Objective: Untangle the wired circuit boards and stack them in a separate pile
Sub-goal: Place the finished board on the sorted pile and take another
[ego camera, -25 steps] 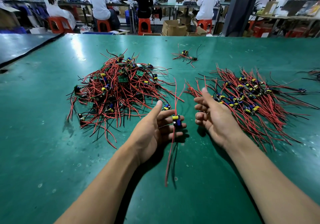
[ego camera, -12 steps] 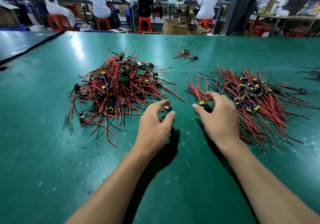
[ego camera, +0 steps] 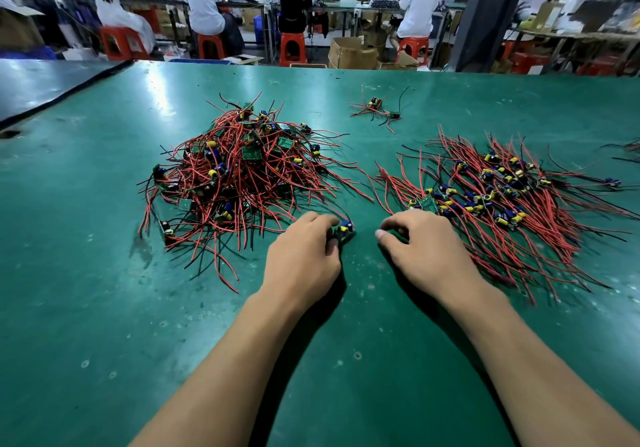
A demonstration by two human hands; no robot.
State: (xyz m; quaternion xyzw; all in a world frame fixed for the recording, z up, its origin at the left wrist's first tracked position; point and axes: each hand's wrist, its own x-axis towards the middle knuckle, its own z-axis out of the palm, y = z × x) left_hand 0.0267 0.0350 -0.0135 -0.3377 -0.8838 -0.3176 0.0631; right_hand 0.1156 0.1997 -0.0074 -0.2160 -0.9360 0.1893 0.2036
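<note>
While your left hand [ego camera: 304, 256] pinches a circuit board [ego camera: 343, 231] on the tangled heap's [ego camera: 242, 176] near-edge fringe, likely to tease it free, your right hand [ego camera: 426, 249] rests loose-curled, empty, by the sorted pile [ego camera: 502, 200].

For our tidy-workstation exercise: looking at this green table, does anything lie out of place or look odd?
Yes. A small clump of wired boards lies alone at the far middle of the table, apart from both the tangled heap and the sorted pile. Nothing looks spilled or broken. The left hand grips one board beside the heap.
</note>
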